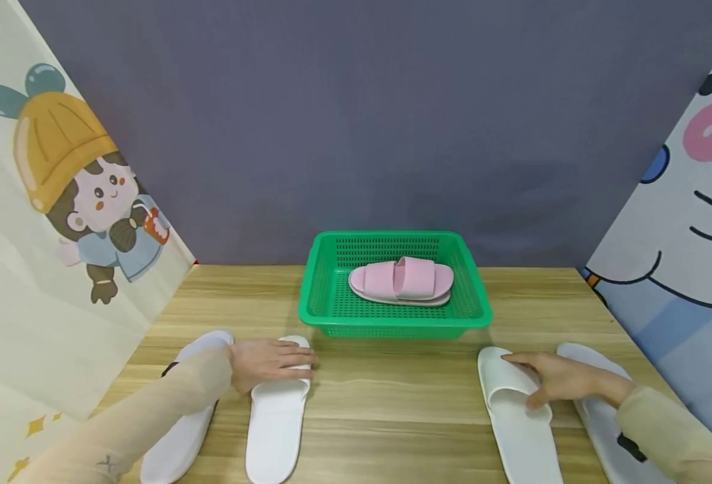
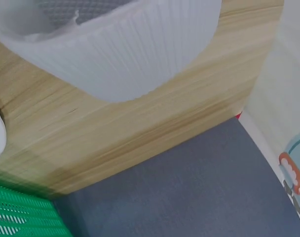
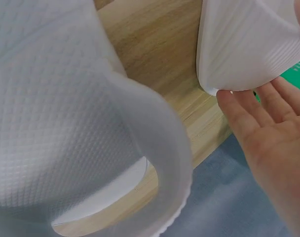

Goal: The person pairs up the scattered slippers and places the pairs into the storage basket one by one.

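Note:
My left hand (image 1: 271,363) lies across the strap of a white slipper (image 1: 275,430), fingers stretched toward its right side; the thumb is hidden. The left wrist view leaves this hand out and shows the ribbed strap of the outer left slipper (image 2: 125,61), which lies under my forearm. On the right, my right hand (image 1: 561,376) spans the strap of another white slipper (image 1: 522,440), thumb by the strap opening and fingers at the toe. In the right wrist view its fingertips (image 3: 226,98) meet the toe edge. Beneath my right wrist lies the outer right slipper (image 1: 588,356).
A green basket (image 1: 394,323) stands at the back middle, with pink slippers (image 1: 416,279) lying inside. Behind the wooden table (image 1: 392,417) rises a dark grey panel (image 1: 356,134). Cartoon-printed sheets (image 1: 5,269) hang at both sides.

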Motion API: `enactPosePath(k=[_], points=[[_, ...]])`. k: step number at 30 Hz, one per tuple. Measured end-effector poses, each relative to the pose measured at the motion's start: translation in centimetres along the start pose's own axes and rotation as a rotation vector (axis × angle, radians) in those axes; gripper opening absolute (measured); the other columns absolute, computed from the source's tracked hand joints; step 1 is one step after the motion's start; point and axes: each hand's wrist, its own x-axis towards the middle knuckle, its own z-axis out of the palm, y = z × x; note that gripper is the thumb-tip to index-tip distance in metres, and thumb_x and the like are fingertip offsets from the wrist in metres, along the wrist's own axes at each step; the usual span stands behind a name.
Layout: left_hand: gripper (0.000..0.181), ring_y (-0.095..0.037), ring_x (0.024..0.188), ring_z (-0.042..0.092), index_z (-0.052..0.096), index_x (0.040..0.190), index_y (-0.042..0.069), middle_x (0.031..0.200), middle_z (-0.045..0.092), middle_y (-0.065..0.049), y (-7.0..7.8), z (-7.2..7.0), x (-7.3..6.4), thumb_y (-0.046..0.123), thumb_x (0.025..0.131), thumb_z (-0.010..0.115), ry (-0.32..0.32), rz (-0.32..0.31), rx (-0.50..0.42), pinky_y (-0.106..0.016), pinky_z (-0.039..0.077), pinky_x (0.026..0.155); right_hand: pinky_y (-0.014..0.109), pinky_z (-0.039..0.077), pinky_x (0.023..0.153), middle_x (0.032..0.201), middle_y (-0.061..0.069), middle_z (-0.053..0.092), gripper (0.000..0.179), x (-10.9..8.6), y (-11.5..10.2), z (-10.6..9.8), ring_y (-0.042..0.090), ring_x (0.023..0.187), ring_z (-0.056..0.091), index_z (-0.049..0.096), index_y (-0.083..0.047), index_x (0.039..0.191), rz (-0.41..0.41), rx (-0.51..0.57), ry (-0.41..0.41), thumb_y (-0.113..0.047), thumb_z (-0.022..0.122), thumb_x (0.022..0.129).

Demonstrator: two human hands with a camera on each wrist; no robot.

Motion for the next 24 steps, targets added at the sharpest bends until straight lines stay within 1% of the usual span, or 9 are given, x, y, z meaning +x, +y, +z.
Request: enactPosePath(k=[2, 5, 9, 12, 16, 18, 19, 23, 24], points=[[0.121, -0.027, 0.132, 0.035, 0.031, 0.140, 0.003, 0.142, 0.036, -0.015, 0.0, 0.0, -0.1, 0.045, 0.040, 0.084, 0.007, -0.010, 0.002, -0.036, 0.034, 0.107, 0.009, 0.038, 0.087, 0.134, 0.035, 0.038, 0.088, 0.0, 0.0, 0.0, 0.051, 0.121, 0.036, 0.037, 0.008, 0.134, -0.007, -0.015, 0.008, -0.036, 0.076, 0.068], [0.114, -0.026, 0.130, 0.038, 0.035, 0.138, 0.003, 0.140, 0.040, -0.014, 0.2, 0.0, -0.2, 0.037, 0.041, 0.084, 0.034, -0.022, 0.011, -0.036, 0.036, 0.106, 0.010, 0.038, 0.087, 0.133, 0.034, 0.040, 0.088, 0.1, 0.1, 0.0, 0.051, 0.120, 0.037, 0.038, 0.007, 0.134, -0.014, -0.037, 0.020, -0.038, 0.075, 0.068], [0.106, -0.025, 0.129, 0.040, 0.037, 0.137, 0.004, 0.138, 0.043, -0.013, 0.5, 0.1, -0.3, 0.023, 0.042, 0.079, 0.056, -0.035, 0.029, -0.034, 0.037, 0.105, 0.012, 0.039, 0.087, 0.133, 0.034, 0.040, 0.088, 0.1, 0.2, 0.2, 0.050, 0.121, 0.038, 0.039, 0.007, 0.134, -0.004, -0.031, 0.022, -0.037, 0.076, 0.068], [0.103, -0.023, 0.128, 0.042, 0.037, 0.136, 0.006, 0.136, 0.045, -0.011, 0.8, 0.1, -0.5, 0.018, 0.043, 0.078, 0.067, -0.052, 0.026, -0.033, 0.036, 0.106, 0.013, 0.040, 0.088, 0.133, 0.034, 0.039, 0.087, 0.0, 0.2, 0.3, 0.050, 0.122, 0.037, 0.039, 0.006, 0.134, 0.004, -0.026, 0.027, -0.037, 0.076, 0.068], [0.105, -0.022, 0.126, 0.043, 0.037, 0.137, 0.008, 0.135, 0.046, -0.008, 1.0, 0.2, -0.7, 0.027, 0.044, 0.082, 0.082, -0.085, -0.005, -0.034, 0.038, 0.105, 0.014, 0.040, 0.088, 0.133, 0.034, 0.040, 0.088, 0.0, 0.2, 0.3, 0.049, 0.122, 0.037, 0.039, 0.006, 0.134, 0.008, -0.034, 0.037, -0.037, 0.076, 0.068], [0.107, -0.023, 0.126, 0.043, 0.036, 0.137, 0.009, 0.135, 0.046, -0.008, 1.1, 0.3, -0.7, 0.037, 0.045, 0.083, 0.090, -0.106, -0.019, -0.035, 0.038, 0.104, 0.014, 0.040, 0.088, 0.133, 0.033, 0.040, 0.088, 0.0, 0.2, 0.3, 0.048, 0.122, 0.038, 0.039, 0.006, 0.134, 0.010, -0.040, 0.041, -0.037, 0.076, 0.067], [0.108, -0.023, 0.126, 0.043, 0.036, 0.137, 0.009, 0.135, 0.046, -0.007, 1.2, 0.3, -0.7, 0.042, 0.045, 0.082, 0.092, -0.118, -0.024, -0.035, 0.038, 0.104, 0.014, 0.040, 0.088, 0.133, 0.034, 0.040, 0.088, 0.0, 0.2, 0.4, 0.048, 0.122, 0.038, 0.039, 0.007, 0.134, 0.010, -0.041, 0.042, -0.037, 0.076, 0.067], [0.105, -0.023, 0.124, 0.044, 0.038, 0.137, 0.009, 0.134, 0.047, -0.006, 1.7, 0.3, -0.5, 0.052, 0.050, 0.079, 0.111, -0.171, -0.047, -0.035, 0.040, 0.103, 0.016, 0.041, 0.089, 0.132, 0.034, 0.041, 0.088, -0.1, 0.1, 0.3, 0.048, 0.121, 0.039, 0.039, 0.008, 0.133, 0.004, -0.045, 0.038, -0.037, 0.076, 0.068], [0.104, -0.022, 0.124, 0.044, 0.039, 0.136, 0.009, 0.133, 0.047, -0.005, 1.8, 0.3, -0.4, 0.052, 0.050, 0.078, 0.115, -0.188, -0.053, -0.035, 0.040, 0.102, 0.019, 0.043, 0.090, 0.132, 0.034, 0.041, 0.088, -0.1, 0.0, 0.2, 0.048, 0.121, 0.039, 0.039, 0.008, 0.133, 0.002, -0.042, 0.035, -0.036, 0.076, 0.068]])
